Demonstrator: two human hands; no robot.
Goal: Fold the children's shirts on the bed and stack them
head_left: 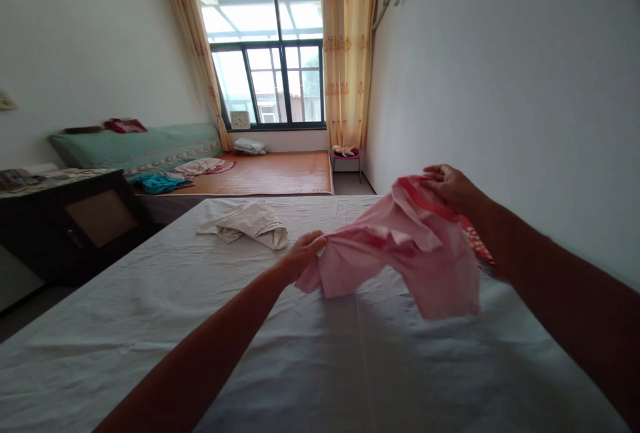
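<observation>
Two hands share the load: our left hand pinches the pink garment at its left edge, and our right hand pinches it at the upper right, beside the red band, so each grip is closed on fabric rather than spread. The garment hangs between them above the white sheet, to the right of a beige cloth that lies loosely folded and apart from it. Its middle is bunched, and its lower right part hangs free and blurred; we cannot tell whether the hem touches the sheet. We judge the step in hand to be opening out and straightening the fabric. For a good result, we should draw the two pinch points apart evenly until the bunched middle loses its folds, without pulling hard enough to stretch the thin-looking cloth. Our right hand sits higher than our left; we would level both before lowering, so that the edge between them runs straight. We recommend setting the hanging edge down first, then the held edge, and smoothing outward with flat palms. A red patterned cloth shows partly behind our right forearm; we should hold the hem clear of it.
</observation>
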